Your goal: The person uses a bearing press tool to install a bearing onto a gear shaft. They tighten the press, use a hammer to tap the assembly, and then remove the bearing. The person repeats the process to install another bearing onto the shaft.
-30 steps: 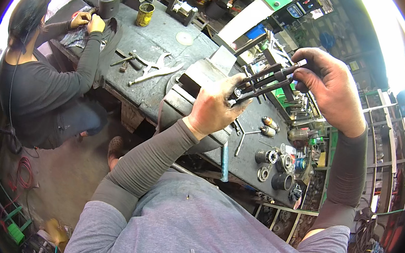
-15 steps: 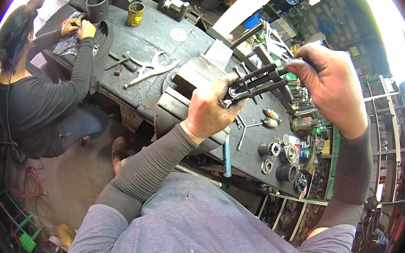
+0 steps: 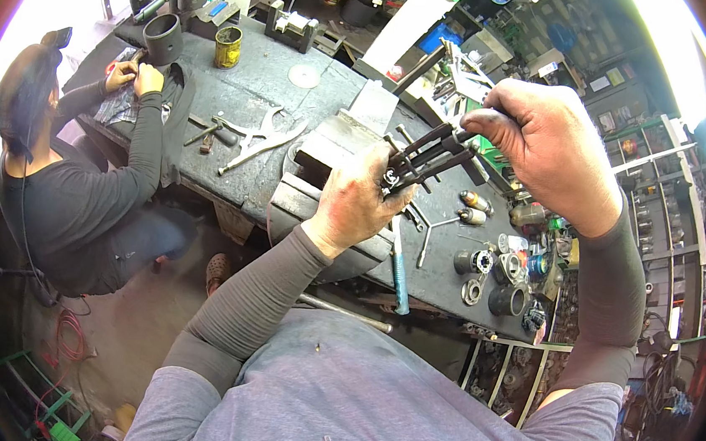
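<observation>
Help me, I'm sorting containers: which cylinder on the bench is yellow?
The yellow can, far left on the bench, just right of a dark grey cylinder. Its colour sets it apart from that one and the black cylinder, near right.

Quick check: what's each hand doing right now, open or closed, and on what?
Left hand: closed, holding the near end of a dark metal tool.
Right hand: fingers closed on that tool's far end.

I have my left hand (image 3: 351, 193) curled in a grip, its forearm (image 3: 258, 296) slanting up. My right hand (image 3: 548, 149) sits higher, wrist bent, thumb and fingers drawn inward.
</observation>
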Motion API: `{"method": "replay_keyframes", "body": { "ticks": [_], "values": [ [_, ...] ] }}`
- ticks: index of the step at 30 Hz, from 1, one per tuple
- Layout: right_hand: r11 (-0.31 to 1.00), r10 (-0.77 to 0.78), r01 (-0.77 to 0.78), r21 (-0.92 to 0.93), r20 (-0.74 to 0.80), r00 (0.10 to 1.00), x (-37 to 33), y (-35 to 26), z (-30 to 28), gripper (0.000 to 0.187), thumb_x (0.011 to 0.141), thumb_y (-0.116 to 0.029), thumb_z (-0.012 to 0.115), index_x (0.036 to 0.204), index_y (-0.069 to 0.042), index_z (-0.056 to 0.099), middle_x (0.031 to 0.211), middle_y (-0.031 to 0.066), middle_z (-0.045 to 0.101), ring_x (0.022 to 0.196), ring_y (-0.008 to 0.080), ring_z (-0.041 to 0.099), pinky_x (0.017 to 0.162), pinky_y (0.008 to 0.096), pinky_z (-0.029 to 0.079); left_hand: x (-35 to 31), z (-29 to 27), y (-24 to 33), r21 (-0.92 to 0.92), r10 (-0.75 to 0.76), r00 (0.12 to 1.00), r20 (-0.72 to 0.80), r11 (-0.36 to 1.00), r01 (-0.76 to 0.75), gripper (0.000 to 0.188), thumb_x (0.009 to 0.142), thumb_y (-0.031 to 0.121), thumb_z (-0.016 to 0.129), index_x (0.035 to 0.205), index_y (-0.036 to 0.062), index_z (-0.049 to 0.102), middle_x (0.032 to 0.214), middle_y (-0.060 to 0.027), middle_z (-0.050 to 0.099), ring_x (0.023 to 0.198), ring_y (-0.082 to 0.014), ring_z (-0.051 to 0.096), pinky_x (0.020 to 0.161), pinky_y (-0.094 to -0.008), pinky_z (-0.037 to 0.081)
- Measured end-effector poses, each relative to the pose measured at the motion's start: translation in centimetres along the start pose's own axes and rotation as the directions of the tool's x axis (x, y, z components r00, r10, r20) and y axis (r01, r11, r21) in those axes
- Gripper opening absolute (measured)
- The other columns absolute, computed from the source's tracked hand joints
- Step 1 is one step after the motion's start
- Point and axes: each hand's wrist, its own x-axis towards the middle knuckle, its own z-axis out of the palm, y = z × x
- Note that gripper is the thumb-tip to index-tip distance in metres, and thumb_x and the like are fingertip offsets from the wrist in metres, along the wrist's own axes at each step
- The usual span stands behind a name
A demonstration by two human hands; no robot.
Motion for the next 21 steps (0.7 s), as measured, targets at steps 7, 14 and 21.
{"method": "replay_keyframes", "body": {
  "ticks": [7,14,21],
  "values": [
    [0.985,-0.027,0.038,0.166,-0.072,0.997,-0.2,-0.5,0.4,0.026,0.099,-0.023,0.081,0.095,0.001,0.071,0.076,0.0207,0.062,0.067,0.0374,0.064,0.065,0.0438,0.050,-0.3,0.3,-1.6,-0.012,-0.060,0.993,0.104,0.998,0.062,0.027,0.096,0.019,0.085,0.111,0.0032,0.068,0.086,-0.0084,0.072,0.074,-0.0207,0.067,0.069,-0.0369,0.055],
    [0.968,-0.061,0.104,0.230,-0.187,0.981,-0.3,0.0,0.9,0.037,0.097,-0.035,0.083,0.088,-0.001,0.070,0.076,0.0215,0.065,0.071,0.0439,0.065,0.064,0.0473,0.050,0.1,-0.6,-0.6,-0.145,-0.222,0.966,0.130,0.960,0.240,0.027,0.091,0.015,0.091,0.110,0.0016,0.077,0.088,-0.0021,0.077,0.078,-0.0067,0.066,0.072,-0.0285,0.058],
    [0.993,0.100,-0.095,0.065,-0.081,0.992,-0.7,-1.3,0.4,0.036,0.096,-0.034,0.083,0.090,-0.001,0.069,0.081,0.0204,0.067,0.079,0.0414,0.068,0.069,0.0466,0.052,0.5,-1.0,-0.2,-0.242,-0.439,0.861,0.258,0.833,0.497,0.021,0.087,0.008,0.090,0.105,0.0026,0.080,0.085,-0.0001,0.078,0.077,-0.0039,0.066,0.070,-0.0270,0.058]
  ]
}}
